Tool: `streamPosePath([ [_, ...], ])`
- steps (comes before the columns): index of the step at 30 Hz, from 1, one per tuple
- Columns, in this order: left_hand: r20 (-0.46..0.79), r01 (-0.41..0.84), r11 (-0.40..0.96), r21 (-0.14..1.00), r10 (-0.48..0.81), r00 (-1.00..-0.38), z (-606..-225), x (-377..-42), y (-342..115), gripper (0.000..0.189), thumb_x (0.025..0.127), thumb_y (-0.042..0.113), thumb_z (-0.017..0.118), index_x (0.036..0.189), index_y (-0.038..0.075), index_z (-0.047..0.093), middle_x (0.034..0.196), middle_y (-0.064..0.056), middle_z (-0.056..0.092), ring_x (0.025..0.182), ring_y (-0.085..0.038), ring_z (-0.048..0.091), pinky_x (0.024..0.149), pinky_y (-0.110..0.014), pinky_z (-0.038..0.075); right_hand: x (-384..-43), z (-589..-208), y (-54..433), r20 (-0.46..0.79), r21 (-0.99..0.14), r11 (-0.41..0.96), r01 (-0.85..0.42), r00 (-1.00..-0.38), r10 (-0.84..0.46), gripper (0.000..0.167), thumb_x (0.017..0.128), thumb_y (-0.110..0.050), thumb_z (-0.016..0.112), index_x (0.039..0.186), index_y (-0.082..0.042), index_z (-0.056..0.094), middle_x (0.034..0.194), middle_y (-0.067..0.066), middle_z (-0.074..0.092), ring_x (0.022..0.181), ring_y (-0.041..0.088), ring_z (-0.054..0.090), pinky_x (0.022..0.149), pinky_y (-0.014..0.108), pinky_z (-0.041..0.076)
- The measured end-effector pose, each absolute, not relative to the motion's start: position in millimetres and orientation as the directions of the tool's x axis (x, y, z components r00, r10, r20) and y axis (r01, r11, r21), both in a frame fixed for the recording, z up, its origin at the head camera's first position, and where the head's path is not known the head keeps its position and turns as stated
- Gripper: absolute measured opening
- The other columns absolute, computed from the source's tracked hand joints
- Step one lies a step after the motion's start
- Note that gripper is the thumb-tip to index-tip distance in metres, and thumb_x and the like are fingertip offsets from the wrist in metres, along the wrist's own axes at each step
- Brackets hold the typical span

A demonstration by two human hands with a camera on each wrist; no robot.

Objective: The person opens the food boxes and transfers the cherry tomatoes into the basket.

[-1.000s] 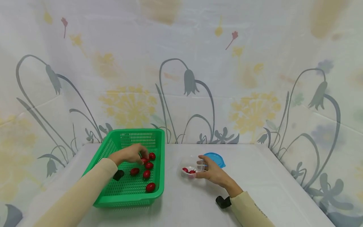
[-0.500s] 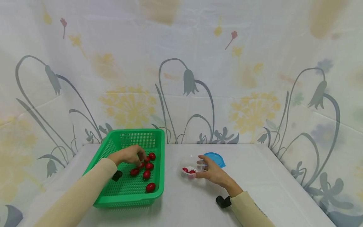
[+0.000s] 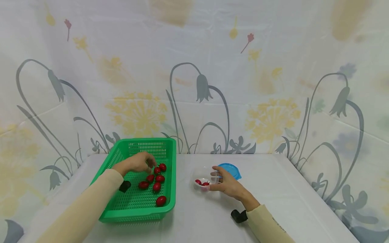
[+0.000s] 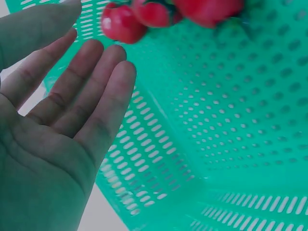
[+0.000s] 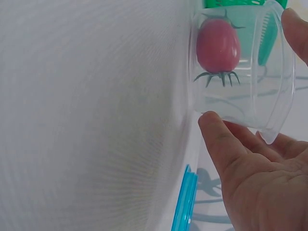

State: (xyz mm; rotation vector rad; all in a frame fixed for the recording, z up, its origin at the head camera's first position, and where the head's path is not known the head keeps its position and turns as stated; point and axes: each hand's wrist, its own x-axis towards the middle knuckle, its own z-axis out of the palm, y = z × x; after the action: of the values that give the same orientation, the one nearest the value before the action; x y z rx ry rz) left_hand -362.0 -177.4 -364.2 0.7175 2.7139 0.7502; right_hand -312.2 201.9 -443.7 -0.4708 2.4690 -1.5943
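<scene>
In the head view, my left hand (image 3: 139, 163) hovers inside the green basket (image 3: 136, 214), over its far half. Several small red tomatoes (image 3: 150, 178) lie on the basket floor, one just below the fingertips. The left wrist view shows that hand (image 4: 72, 106) with fingers extended and nothing in its grasp; tomatoes (image 4: 122, 23) sit beyond the fingertips. My right hand (image 3: 228, 185) holds a small transparent plastic cup (image 3: 199, 172) between thumb and fingers on the table. Inside the cup are red tomatoes (image 3: 205, 184), and one with green sepals (image 5: 219, 45) shows through its wall.
Behind the right hand, a blue lid (image 3: 230, 170) lies on the white table (image 3: 194, 216). A flower-patterned cloth (image 3: 194, 44) hangs along the table's back and sides. The basket's raised rim stands between the left hand and the cup.
The left hand has let go of a tomato, which now rests among the others in the basket, and has drawn back slightly left and up. The right hand and cup stay put.
</scene>
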Motion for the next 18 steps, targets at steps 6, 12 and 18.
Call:
streamPosePath([
  [6,-0.036,0.438,0.708,0.554,0.547,-0.837,-350.5,-357.5,-168.1,0.02,0.085,0.008,0.069,0.105,0.005,0.068,0.104,-0.011,0.065,0.093,-0.022,0.059,0.08,-0.04,0.05,-313.3,-442.9,201.2,0.034,-0.912,0.37,-0.176,-0.932,-0.361,0.088,0.078,-0.025,0.08,0.146,-0.004,0.029,0.141,0.02,0.043,0.127,0.043,0.043,0.096,0.051,0.044],
  [12,-0.001,0.452,0.682,0.575,0.553,-0.833,-341.7,-354.9,-147.0,0.021,0.089,0.016,0.068,0.109,0.011,0.067,0.11,-0.005,0.065,0.102,-0.021,0.06,0.087,-0.04,0.049,-312.3,-442.4,201.4,0.036,-0.91,0.374,-0.181,-0.931,-0.363,0.087,0.078,-0.025,0.079,0.146,-0.005,0.029,0.141,0.017,0.044,0.127,0.044,0.042,0.097,0.052,0.043],
  [18,0.065,0.519,0.633,0.574,0.596,-0.8,-336.8,-354.2,-121.1,0.018,0.09,0.019,0.067,0.107,0.012,0.068,0.103,0.001,0.065,0.096,-0.016,0.06,0.083,-0.036,0.05,-310.2,-442.0,201.7,0.032,-0.913,0.369,-0.177,-0.93,-0.367,0.086,0.079,-0.023,0.078,0.147,-0.004,0.028,0.142,0.019,0.043,0.128,0.043,0.041,0.098,0.052,0.042],
])
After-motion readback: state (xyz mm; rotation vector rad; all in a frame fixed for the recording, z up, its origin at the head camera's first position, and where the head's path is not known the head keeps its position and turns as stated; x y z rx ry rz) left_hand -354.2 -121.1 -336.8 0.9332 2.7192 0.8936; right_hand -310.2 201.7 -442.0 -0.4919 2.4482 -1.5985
